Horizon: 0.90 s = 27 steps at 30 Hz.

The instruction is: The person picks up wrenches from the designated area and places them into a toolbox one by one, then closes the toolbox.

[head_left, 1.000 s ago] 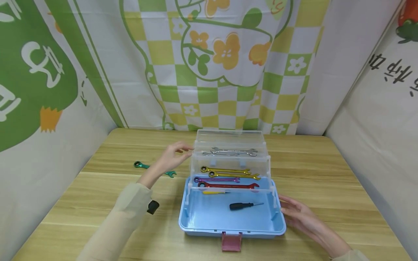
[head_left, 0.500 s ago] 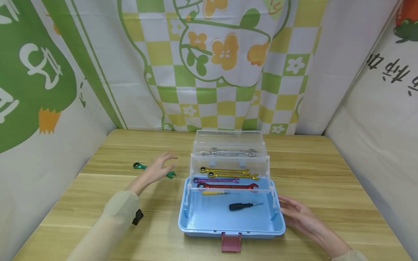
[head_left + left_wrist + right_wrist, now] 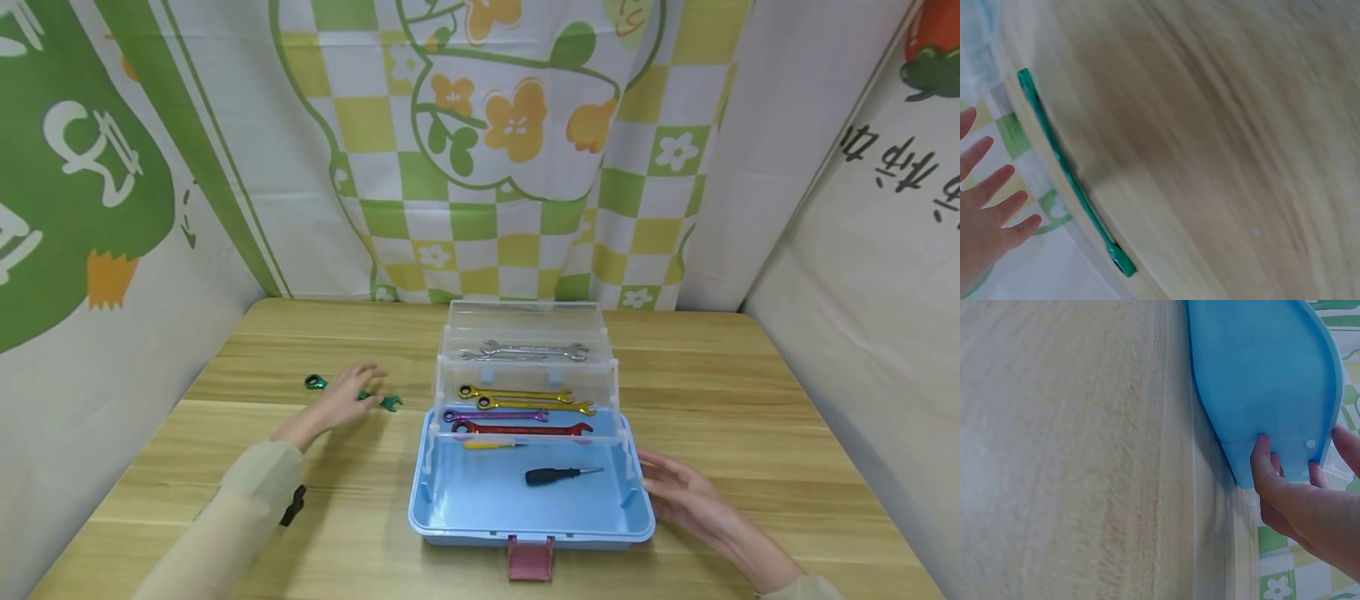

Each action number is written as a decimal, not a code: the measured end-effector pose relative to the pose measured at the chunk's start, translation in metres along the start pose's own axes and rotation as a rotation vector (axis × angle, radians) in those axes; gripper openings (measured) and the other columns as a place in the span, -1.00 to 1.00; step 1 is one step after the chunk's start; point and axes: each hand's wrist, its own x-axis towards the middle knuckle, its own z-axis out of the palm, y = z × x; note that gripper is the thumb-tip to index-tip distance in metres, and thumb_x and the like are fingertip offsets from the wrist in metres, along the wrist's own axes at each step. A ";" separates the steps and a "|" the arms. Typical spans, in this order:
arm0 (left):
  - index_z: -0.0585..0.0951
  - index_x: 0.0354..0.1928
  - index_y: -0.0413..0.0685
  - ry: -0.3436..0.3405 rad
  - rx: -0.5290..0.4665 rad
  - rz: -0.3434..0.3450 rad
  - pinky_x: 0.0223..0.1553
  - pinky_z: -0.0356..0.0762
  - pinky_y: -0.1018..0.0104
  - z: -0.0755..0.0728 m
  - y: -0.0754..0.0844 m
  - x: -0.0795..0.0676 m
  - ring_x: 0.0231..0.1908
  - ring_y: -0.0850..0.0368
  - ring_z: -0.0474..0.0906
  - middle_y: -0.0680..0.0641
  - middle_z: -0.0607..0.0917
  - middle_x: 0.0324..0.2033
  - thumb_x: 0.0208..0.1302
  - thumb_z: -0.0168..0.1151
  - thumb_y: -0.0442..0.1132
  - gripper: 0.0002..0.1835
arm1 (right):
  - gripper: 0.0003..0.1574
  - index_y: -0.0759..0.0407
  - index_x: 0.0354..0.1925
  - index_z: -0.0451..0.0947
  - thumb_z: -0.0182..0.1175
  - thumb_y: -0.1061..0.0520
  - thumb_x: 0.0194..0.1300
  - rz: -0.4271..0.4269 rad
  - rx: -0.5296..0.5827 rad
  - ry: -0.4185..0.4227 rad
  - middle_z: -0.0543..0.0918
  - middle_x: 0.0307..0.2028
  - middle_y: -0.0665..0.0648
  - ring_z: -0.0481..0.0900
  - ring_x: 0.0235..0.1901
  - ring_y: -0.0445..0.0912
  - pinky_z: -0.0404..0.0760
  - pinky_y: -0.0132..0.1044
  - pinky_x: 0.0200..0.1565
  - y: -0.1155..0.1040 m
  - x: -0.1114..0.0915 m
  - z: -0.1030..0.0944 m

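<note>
My left hand [image 3: 347, 396] hovers over a green ratchet wrench [image 3: 392, 403] that lies on the table to the left of the box. Its fingers are spread and apart from the wrench [image 3: 1069, 172] in the left wrist view. My right hand [image 3: 686, 492] rests against the right side of an open light-blue toolbox [image 3: 487, 500]. In the right wrist view its fingertips touch the box's blue end wall [image 3: 1266, 381]. Clear trays at the back of the box hold silver wrenches [image 3: 534, 350], yellow wrenches [image 3: 517, 393], a purple wrench [image 3: 498, 415] and a red wrench [image 3: 525, 430].
On the blue floor of the box lie a black-handled screwdriver [image 3: 551, 476] and a yellow-handled tool [image 3: 489, 446], partly behind the tray. A pink latch [image 3: 530, 558] hangs at the front. A patterned curtain [image 3: 517, 242] stands behind the wooden table [image 3: 750, 400].
My left hand has moved away from the tray's left edge, leftward and down to above the green wrench. The right hand has stayed at the box's side.
</note>
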 end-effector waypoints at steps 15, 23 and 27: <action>0.39 0.10 -0.26 -0.077 0.022 -0.010 0.04 0.06 -0.32 0.005 -0.022 -0.001 0.12 -0.43 0.12 -0.45 0.25 0.13 0.17 0.12 -0.26 -0.56 | -0.22 0.36 0.30 -0.13 0.01 0.16 0.28 -0.025 0.026 -0.011 -0.02 0.26 0.47 0.33 0.09 -0.07 0.32 -0.07 0.10 0.003 0.000 -0.001; 0.51 -0.02 -0.22 -0.060 0.004 0.010 -0.03 0.21 -0.27 0.008 -0.032 0.002 0.05 -0.43 0.22 -0.48 0.32 0.05 0.11 0.19 -0.33 -0.65 | -0.21 0.39 0.30 -0.16 0.00 0.16 0.28 -0.029 0.034 -0.005 -0.01 0.25 0.47 0.33 0.10 -0.04 0.32 -0.06 0.10 0.004 0.001 -0.002; 0.56 -0.10 -0.22 -0.048 0.022 0.002 -0.05 0.23 -0.26 0.008 -0.032 0.005 0.02 -0.41 0.26 -0.48 0.36 0.01 0.08 0.21 -0.35 -0.71 | -0.21 0.39 0.30 -0.14 0.00 0.15 0.28 -0.029 0.026 -0.002 0.00 0.25 0.47 0.33 0.10 -0.04 0.32 -0.06 0.09 0.004 0.001 -0.002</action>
